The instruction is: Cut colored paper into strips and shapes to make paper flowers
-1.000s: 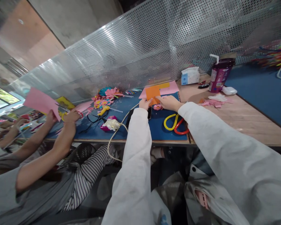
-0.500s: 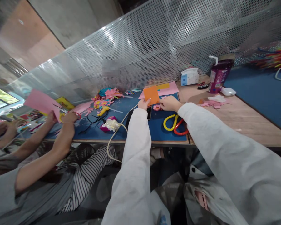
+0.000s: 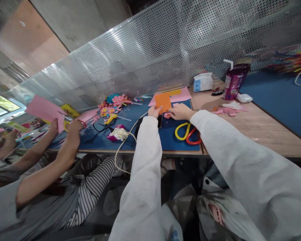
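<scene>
An orange square of paper (image 3: 163,102) is held up over the blue mat (image 3: 150,145). My left hand (image 3: 154,112) pinches its lower left edge, thumb in front. My right hand (image 3: 180,112) is at its lower right corner with the fingers closed on the edge. Just below the paper lies a small pink paper flower (image 3: 167,115), partly hidden by my right fingers. A dark phone (image 3: 160,122) sits under my left wrist, mostly covered. Nearer the table's front edge are scissors with one yellow and one red handle (image 3: 193,137).
Pink sheets (image 3: 184,95) lie behind the paper. A purple cup (image 3: 235,82), tissue pack (image 3: 203,82), white case (image 3: 244,98) and pink scraps (image 3: 228,110) stand right. Left are paper flowers (image 3: 120,99), a glue gun (image 3: 111,119), a white cord (image 3: 124,142) and a co-worker's hands cutting pink paper (image 3: 43,112).
The orange paper has turned slightly and shifted a little right and down. My right fingers have moved lower along its right side. The co-worker's pink sheet has barely moved.
</scene>
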Motion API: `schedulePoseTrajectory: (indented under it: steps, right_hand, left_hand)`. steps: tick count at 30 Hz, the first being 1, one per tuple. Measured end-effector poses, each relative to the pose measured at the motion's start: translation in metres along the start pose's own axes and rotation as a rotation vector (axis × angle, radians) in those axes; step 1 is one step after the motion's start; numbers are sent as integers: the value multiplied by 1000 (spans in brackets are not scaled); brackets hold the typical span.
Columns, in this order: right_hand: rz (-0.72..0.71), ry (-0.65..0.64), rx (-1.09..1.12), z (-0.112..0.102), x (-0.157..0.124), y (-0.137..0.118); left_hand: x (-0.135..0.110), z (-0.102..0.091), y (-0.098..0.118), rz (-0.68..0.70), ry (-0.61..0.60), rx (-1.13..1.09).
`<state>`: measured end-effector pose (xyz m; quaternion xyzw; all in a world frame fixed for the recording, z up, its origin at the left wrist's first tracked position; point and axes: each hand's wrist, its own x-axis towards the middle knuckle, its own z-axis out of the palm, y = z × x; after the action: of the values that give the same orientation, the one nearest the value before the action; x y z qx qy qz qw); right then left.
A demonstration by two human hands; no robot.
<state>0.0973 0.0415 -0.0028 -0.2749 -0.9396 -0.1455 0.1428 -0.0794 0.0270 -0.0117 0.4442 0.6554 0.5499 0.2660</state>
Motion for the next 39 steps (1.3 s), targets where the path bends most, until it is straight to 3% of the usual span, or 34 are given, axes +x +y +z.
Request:
schedulePoseTrajectory:
  steps: [8, 23, 29, 35, 39]
  right_hand:
    - [131, -6, 14, 4, 1, 1]
    - [95, -2, 73, 2, 2, 0]
    - [275, 86, 98, 3, 2, 3]
    - [108, 69, 209, 6, 6, 0]
    - [147, 69, 254, 9, 9, -3]
  left_hand:
    - [3, 0, -4, -11, -53, 5]
    - [5, -1, -4, -18, -16, -45]
    - [2, -1, -1, -33, -28, -69]
    - [3, -1, -2, -19, -17, -37]
    - [4, 0, -3, -7, -1, 9]
